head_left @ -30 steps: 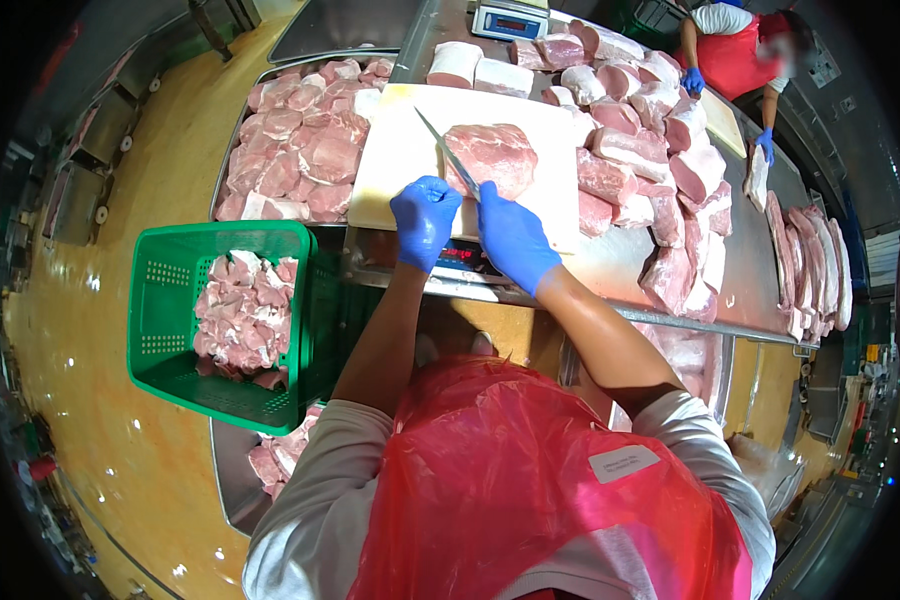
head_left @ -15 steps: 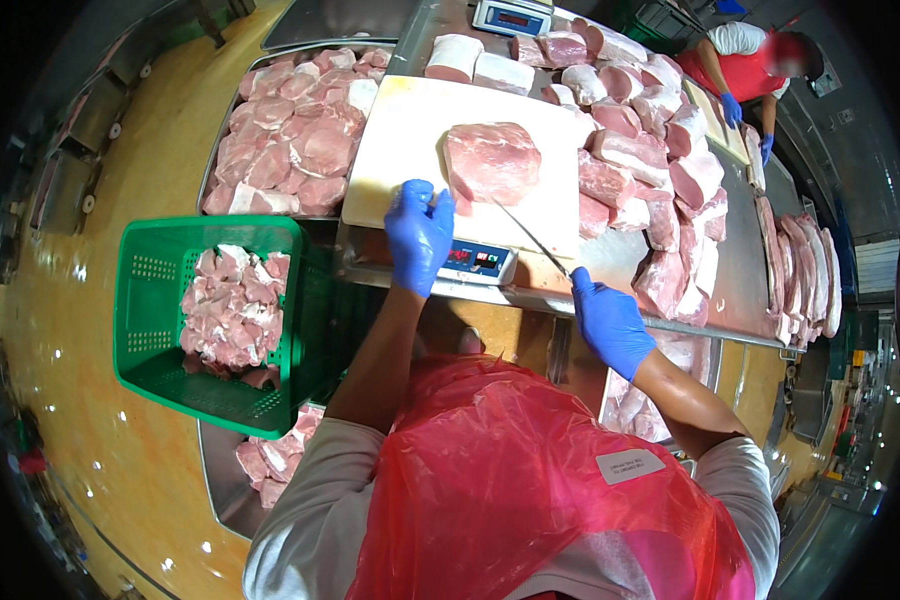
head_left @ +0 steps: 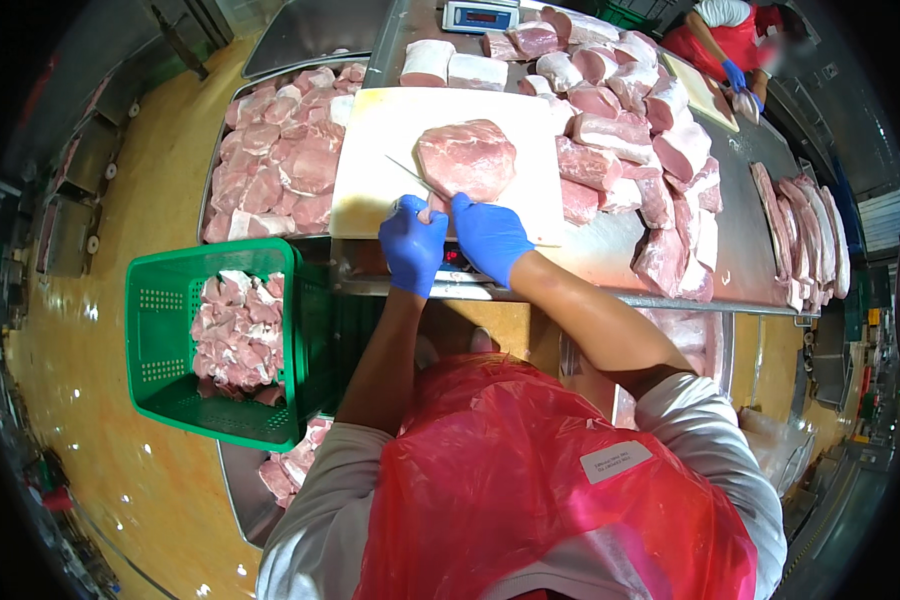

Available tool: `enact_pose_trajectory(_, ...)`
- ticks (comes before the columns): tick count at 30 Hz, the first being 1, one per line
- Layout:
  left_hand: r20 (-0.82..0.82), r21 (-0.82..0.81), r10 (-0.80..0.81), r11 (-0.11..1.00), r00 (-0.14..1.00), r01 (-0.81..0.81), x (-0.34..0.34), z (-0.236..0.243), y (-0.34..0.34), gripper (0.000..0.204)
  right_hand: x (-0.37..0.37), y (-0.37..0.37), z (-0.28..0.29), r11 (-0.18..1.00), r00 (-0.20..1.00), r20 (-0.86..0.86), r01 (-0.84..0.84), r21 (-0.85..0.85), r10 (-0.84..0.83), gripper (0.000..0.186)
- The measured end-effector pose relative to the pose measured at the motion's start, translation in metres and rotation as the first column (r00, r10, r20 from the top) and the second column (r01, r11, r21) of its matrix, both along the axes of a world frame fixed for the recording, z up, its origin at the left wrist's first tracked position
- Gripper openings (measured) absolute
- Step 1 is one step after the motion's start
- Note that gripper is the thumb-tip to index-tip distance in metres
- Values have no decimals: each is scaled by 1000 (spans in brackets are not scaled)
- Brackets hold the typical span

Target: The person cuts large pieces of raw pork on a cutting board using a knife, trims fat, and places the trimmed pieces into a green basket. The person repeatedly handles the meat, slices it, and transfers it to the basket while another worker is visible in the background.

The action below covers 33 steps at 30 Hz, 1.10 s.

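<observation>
A broad slab of raw pork (head_left: pixel 467 160) lies flat on the white cutting board (head_left: pixel 375 130). My right hand (head_left: pixel 492 238), in a blue glove, is closed on a knife, its handle hidden in the fist. The thin blade of the knife (head_left: pixel 407 170) points up and left along the slab's near-left edge. Just left of it, my gloved left hand (head_left: pixel 412 245) is closed, pinching a small pink flap of meat (head_left: pixel 434 207) at the slab's near edge. Whether that flap is still joined to the slab I cannot tell.
Trimmed pork slices fill a metal tray (head_left: pixel 210 200) at left. A green crate (head_left: pixel 155 345) of meat scraps stands near left. Pork loin chunks (head_left: pixel 625 135) are heaped right of the board. A scale (head_left: pixel 480 17) sits behind. A co-worker (head_left: pixel 710 40) handles meat at far right.
My right hand has swung left with the knife, bringing the blade across to the slab's near-left edge beside my left hand. My left hand's fingers have closed on the flap.
</observation>
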<state>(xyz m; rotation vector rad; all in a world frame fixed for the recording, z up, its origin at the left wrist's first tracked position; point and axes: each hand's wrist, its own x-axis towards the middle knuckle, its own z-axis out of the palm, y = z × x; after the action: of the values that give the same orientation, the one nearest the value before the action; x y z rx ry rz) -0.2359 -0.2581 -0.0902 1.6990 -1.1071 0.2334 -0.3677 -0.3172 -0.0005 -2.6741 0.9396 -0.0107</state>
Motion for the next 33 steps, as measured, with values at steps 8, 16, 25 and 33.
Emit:
enact_pose_trajectory(8,148,287,235,919,961,-269,85,52,88,21,-160,7,25,999,954,-297,-53,-13,46,18)
enact_pose_trajectory(16,641,227,-42,964,766,-137,117,27,57,47,-161,26,-9,917,868,296,384,109,-398,17)
enact_pose_trajectory(25,273,768,-462,633,844,98,-9,71,-107,72,-142,-1,2,909,787,456,380,173,-416,18)
enact_pose_trajectory(33,-293,254,-727,567,621,784,104,84,-19,33,-174,16,-24,926,887,270,344,155,-375,16)
